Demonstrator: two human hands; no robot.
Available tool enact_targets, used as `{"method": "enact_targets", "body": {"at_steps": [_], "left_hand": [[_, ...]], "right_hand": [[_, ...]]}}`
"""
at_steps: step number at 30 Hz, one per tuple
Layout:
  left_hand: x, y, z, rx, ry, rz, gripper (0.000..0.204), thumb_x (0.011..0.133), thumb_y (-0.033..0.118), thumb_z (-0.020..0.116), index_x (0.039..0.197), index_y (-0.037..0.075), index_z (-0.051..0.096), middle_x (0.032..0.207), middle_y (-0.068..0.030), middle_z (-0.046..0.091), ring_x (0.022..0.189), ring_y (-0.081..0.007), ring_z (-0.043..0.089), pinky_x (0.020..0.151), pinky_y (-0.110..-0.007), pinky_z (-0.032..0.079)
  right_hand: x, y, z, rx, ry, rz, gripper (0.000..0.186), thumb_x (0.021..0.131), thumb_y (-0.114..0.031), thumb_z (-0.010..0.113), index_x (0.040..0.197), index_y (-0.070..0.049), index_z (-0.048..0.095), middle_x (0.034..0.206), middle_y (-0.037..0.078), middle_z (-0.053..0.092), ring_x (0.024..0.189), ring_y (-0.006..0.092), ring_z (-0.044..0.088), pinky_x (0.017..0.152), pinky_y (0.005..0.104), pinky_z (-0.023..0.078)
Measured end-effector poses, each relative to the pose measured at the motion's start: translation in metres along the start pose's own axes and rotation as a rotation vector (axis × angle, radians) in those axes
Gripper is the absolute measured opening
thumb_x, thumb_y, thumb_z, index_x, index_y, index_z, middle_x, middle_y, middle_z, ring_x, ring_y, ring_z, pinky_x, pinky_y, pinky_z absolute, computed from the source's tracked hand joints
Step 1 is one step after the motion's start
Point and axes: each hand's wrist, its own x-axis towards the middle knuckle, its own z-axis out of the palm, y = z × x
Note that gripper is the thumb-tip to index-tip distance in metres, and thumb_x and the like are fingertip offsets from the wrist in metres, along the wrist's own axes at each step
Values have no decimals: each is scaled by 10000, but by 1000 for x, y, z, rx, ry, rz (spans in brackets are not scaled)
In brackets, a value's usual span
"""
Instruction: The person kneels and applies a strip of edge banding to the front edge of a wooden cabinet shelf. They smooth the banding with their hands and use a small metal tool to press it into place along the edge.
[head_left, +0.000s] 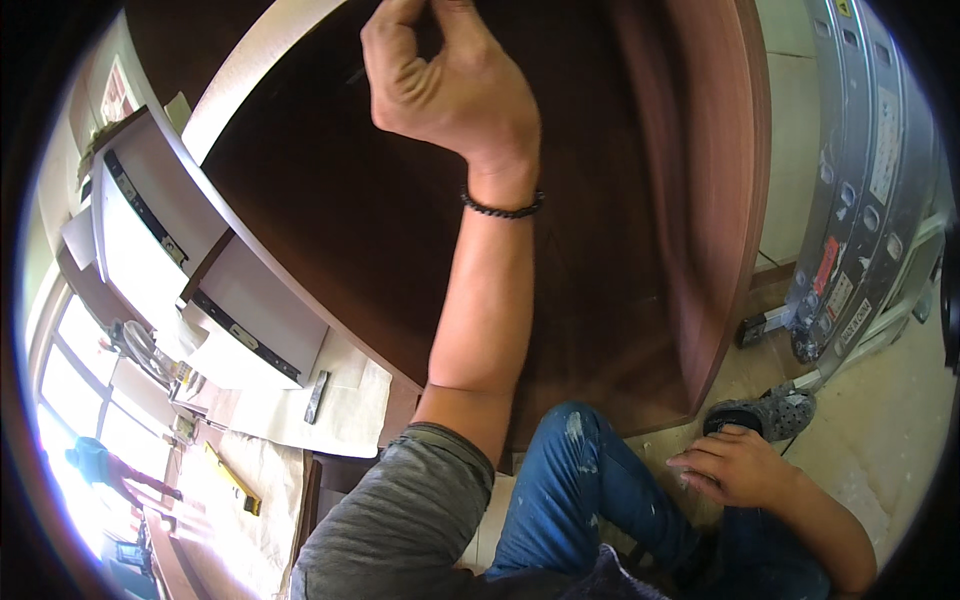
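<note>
My left hand (445, 85), with a dark beaded bracelet (503, 210) at its wrist, is raised inside a dark brown wooden cabinet (600, 300). Its fingers are curled in a pinch at the picture's upper edge, where the fingertips are cut off, and whatever they may hold is hidden. My right hand (735, 466) rests on my right knee, fingers loosely stretched and holding nothing visible. Around my left arm are the cabinet's dark inner surface and its reddish-brown side panel (735, 200).
A metal folding ladder (860, 180) stands at the right, near a grey clog (785, 412) on my foot. To the left are white drawers with dark slides (240, 335), a loose metal strip (317, 397) and a yellow level-like tool (232, 480) on a covered surface.
</note>
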Motion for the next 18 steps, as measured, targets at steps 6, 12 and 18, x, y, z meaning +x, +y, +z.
{"method": "enact_targets", "body": {"at_steps": [6, 12, 18], "left_hand": [[-1, 8, 19, 87, 132, 138, 102, 935, -29, 866, 1018, -28, 808, 1002, -127, 801, 880, -195, 752, 806, -298, 615], [-12, 9, 30, 80, 203, 127, 145, 914, -92, 853, 1042, -37, 815, 1008, -145, 799, 887, -209, 768, 803, -311, 647], [-14, 7, 38, 54, 259, 173, 146, 918, -97, 847, 1050, -43, 816, 998, -154, 793, 879, -216, 768, 800, -315, 653]], "right_hand": [[5, -6, -20, 81, -74, 157, 279, 1019, -279, 754, 1270, -158, 773, 1041, 34, 750, 929, 247, 747, 869, 410, 563], [14, -3, -34, 228, 29, 243, 268, 1007, -244, 781, 1252, -134, 782, 1029, 49, 750, 915, 267, 750, 856, 417, 587], [11, 1, -37, 329, 58, 308, 286, 1005, -243, 794, 1262, -117, 781, 1029, 52, 752, 913, 244, 754, 846, 396, 590]]}}
